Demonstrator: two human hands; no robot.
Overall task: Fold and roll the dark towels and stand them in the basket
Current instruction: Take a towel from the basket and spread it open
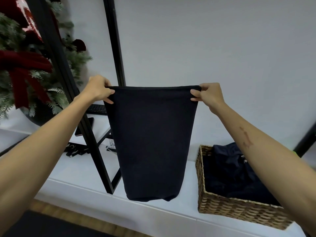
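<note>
Towel (151,142), dark and hanging in the air, was the largest thing in view: it hung straight down from its top edge, which ran level between the two hands, and its lower end hung free just above the white shelf (82,189), not touching it. That white shelf ran below the towel from side to side, with a pale wall behind. To the right of the towel, on the shelf, stood a wicker basket (239,209), and in it lay more dark towels (234,175), loose and crumpled rather than rolled. To the left of the towel a black metal frame (68,93) leaned across the view, and further left of it stood a green tree (20,65) with red bows. The left hand (97,89) pinched the towel's top left corner, thumb and fingers clamped on the cloth. The right hand (209,95) pinched the top right corner likewise, its fingers curled over the edge. Just left of the towel's middle, a small card with a square printed code (111,142) lay on the shelf.
</note>
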